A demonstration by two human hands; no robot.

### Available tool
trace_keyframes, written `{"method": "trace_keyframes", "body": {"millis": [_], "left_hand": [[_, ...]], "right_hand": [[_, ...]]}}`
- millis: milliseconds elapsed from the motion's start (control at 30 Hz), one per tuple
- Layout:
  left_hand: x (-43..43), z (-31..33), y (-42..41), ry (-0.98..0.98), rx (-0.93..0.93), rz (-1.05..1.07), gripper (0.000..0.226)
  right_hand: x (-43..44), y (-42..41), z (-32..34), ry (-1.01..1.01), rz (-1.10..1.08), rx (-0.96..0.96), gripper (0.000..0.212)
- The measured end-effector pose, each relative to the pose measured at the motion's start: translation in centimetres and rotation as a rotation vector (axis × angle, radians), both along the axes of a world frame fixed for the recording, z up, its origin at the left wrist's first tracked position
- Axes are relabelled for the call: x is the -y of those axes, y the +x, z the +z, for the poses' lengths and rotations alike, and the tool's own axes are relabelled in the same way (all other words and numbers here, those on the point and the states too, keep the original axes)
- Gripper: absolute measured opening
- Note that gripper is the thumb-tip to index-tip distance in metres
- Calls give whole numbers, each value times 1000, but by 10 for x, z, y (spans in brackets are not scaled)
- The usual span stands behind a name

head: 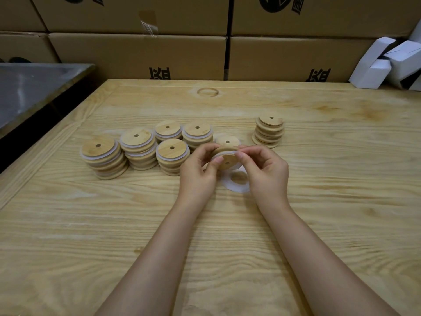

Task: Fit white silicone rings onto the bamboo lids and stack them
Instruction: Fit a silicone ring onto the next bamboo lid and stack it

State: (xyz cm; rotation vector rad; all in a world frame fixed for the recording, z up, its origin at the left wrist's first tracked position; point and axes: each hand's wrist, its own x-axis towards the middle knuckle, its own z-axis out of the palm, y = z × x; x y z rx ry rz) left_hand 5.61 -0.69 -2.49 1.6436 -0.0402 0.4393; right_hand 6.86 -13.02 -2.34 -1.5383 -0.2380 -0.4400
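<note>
At frame centre, the left hand and right hand grip 1 bamboo lid, its white ring partly on.

Black printed characters are seen upside down on two cardboard boxes behind the table — cropped, not legible; partial black logos are printed on the boxes above.

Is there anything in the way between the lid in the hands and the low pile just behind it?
Nothing visible blocks it. Both hands hold the lid just in front of the low pile, with no object between them. A loose white ring lies nearer the person, off that path.
</note>
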Motion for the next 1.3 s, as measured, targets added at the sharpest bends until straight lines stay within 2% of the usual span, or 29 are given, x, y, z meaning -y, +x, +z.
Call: {"method": "trace_keyframes", "body": {"millis": [267,400,600,667,733,867,1033,1300], "left_hand": [[0,1,0,-190,-34,-37,23],[1,1,1,-269,-76,-69,23],[3,2,-1,-293,-82,-134,20],[2,2,-2,-243,-78,-158,18],[3,1,-3,-177,-68,-130,17],[3,0,-1,-196,-62,-68,16],[1,-3,1,-182,-53,-27,20],[1,-3,3,-217,-69,-25,23]], "right_hand": [[3,3,4,36,65,-16,20],[5,3,4,-32,92,-4,22],[4,3,1,-62,32,18,24],[4,2,1,-84,28,26,25],[3,1,1,-106,33,32,26],[1,1,0,-120,31,9,25],[-2,-1,-1,-232,-59,47,21],[-3,1,0,-130,-46,-44,27]]}}
